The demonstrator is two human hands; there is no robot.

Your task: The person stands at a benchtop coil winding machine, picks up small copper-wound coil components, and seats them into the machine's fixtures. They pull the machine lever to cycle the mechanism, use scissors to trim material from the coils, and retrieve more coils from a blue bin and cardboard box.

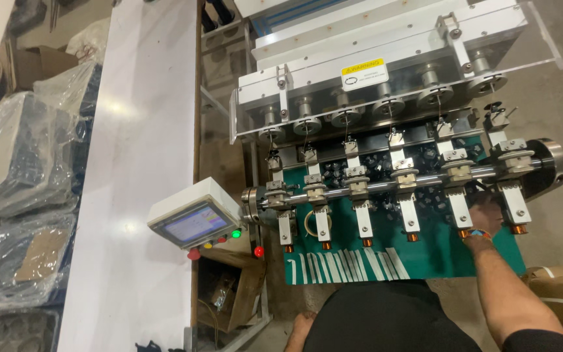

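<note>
Yellow label [362, 67]; control screen [195, 225]; wrapped packages [14, 156]

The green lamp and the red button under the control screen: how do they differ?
The green lamp glows brightly, while the red button looks unlit. The green lamp sits higher, right beside the screen; the red button sits lower and further right, toward the green mat. Both are small, round and mounted at the control box's right end. The right hand is at the machine, far from both.

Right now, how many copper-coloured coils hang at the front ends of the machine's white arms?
6, in a row over the green mat: at and. The right hand reaches between the last two and may hide part of one.
</note>
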